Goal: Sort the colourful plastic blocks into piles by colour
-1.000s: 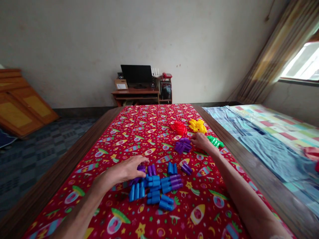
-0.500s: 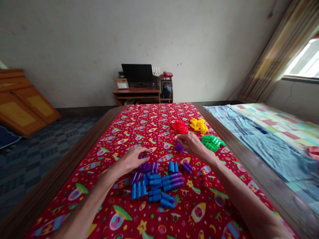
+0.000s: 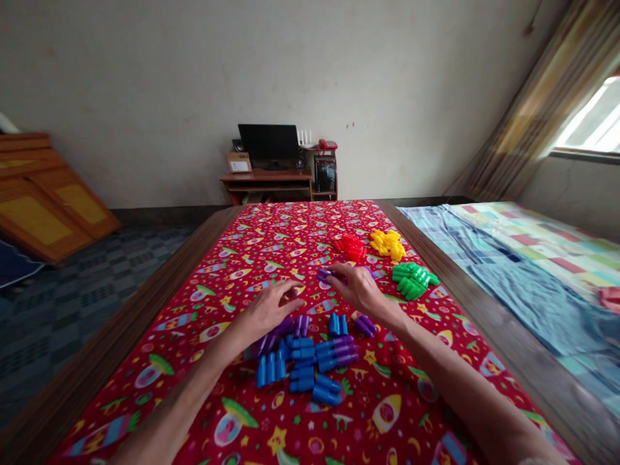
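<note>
My right hand [image 3: 357,288] is over the middle of the cloth, its fingers pinching a purple toy building block [image 3: 323,276]. Another purple block [image 3: 374,272] shows partly behind that hand. My left hand [image 3: 270,311] hovers with thumb and fingers curved apart, and nothing shows between them. Just below it lie purple blocks [image 3: 301,325], partly covered by the hand. Blue blocks [image 3: 271,369] are scattered nearer to me, several of them side by side with purple ones.
Red blocks [image 3: 351,247], yellow blocks [image 3: 387,244] and green blocks [image 3: 414,280] form separate piles at the right. A red patterned cloth [image 3: 310,226] covers the wooden table [image 3: 542,349]. Beyond stand a desk [image 3: 268,175] with a monitor, and a bed [image 3: 533,258].
My right hand has moved left with a purple block in its fingers. My left hand has shifted slightly right and away from me, off the purple blocks.
</note>
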A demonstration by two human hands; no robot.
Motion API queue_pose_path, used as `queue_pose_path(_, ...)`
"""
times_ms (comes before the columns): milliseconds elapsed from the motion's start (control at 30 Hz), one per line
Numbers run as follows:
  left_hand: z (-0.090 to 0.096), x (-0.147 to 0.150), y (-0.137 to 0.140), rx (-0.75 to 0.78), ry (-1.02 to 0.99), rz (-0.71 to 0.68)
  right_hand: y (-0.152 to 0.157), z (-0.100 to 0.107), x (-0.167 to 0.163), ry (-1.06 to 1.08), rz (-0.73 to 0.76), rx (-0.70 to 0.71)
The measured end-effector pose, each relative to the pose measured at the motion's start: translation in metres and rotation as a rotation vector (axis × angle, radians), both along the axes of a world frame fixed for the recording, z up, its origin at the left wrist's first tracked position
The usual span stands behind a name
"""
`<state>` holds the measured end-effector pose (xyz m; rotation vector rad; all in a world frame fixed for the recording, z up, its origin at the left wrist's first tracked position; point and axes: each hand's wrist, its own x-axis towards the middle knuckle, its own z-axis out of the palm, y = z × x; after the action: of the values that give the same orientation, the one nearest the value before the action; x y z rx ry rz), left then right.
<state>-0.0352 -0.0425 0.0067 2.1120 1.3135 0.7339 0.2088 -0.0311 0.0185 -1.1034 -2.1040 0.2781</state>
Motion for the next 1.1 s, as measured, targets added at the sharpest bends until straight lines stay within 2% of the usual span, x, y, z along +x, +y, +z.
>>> queue_pose_path(67,-0.007,-0.021,0.003,0.021,0.225,-0.064,0.016,-0.003,0.019,-0.028,-0.108,0.078)
queue_pose_path(167,-0.019,-0.038,0.006,-0.029,0.42,-0.171,0.032,-0.018,0.039,-0.134,-0.221,0.143)
queue_pose_path(267,-0.022,-0.036,0.007,-0.074,0.509,-0.171,0.039,-0.033,0.047,-0.267,-0.331,0.128)
queue_pose_path(367,-0.016,-0.027,0.009,-0.078,0.498,-0.1,0.04,-0.039,0.049,-0.323,-0.377,0.123)
queue_pose_path(533,-0.002,-0.016,0.014,-0.031,0.217,0.045,0.034,-0.024,0.045,-0.163,-0.295,0.174)
queue_pose_path(600,0.0,-0.009,0.013,-0.028,0.041,0.084,0.026,-0.013,0.033,-0.068,-0.206,0.096)
queue_pose_path(733,0.005,0.011,0.003,0.029,-0.196,0.08,0.0,0.005,-0.003,0.046,0.133,-0.192)
queue_pose_path(833,0.01,0.024,-0.008,0.022,-0.231,0.032,-0.009,0.013,-0.015,0.059,0.251,-0.214)
queue_pose_path(933,0.01,0.028,-0.012,0.009,-0.153,0.047,-0.002,0.019,0.0,0.033,0.137,-0.177)
queue_pose_path(1000,0.004,0.025,-0.012,0.027,0.004,0.053,0.009,0.021,0.019,0.0,-0.005,-0.181)
queue_pose_path(1100,-0.012,0.02,-0.011,0.019,0.241,-0.029,0.02,0.019,0.049,-0.14,-0.189,-0.197)
